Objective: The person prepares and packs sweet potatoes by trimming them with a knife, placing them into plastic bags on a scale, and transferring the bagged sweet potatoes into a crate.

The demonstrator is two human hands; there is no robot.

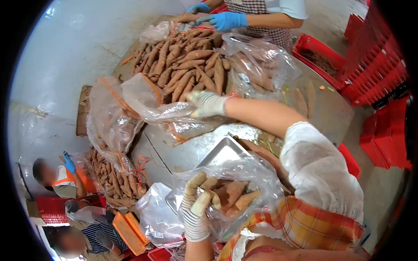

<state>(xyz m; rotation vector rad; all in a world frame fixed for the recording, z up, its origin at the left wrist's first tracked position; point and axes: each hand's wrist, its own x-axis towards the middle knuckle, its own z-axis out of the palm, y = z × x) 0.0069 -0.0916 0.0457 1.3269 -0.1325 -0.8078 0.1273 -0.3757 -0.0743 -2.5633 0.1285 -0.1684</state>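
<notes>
My left hand (pixel 197 204), in a striped white glove, has its fingers curled at the rim of a clear plastic bag (pixel 265 185). Several sweet potatoes (pixel 233 195) lie inside that bag, which rests over a metal tray (pixel 224 150). Farther up, my right hand (pixel 207 103), gloved the same way, is stretched over the near edge of the large sweet potato pile (pixel 187 65), by a plastic sheet with orange edging (pixel 152 102). Its fingertips are blurred, and whether they hold anything cannot be made out.
Across the table (pixel 335 115), a person in blue gloves (pixel 228 21) handles produce. A filled clear bag (pixel 261 65) lies at the pile's right. Red crates (pixel 374 65) stand at the right. Two other people are at lower left, near another pile (pixel 111 178) and an orange crate (pixel 128 232).
</notes>
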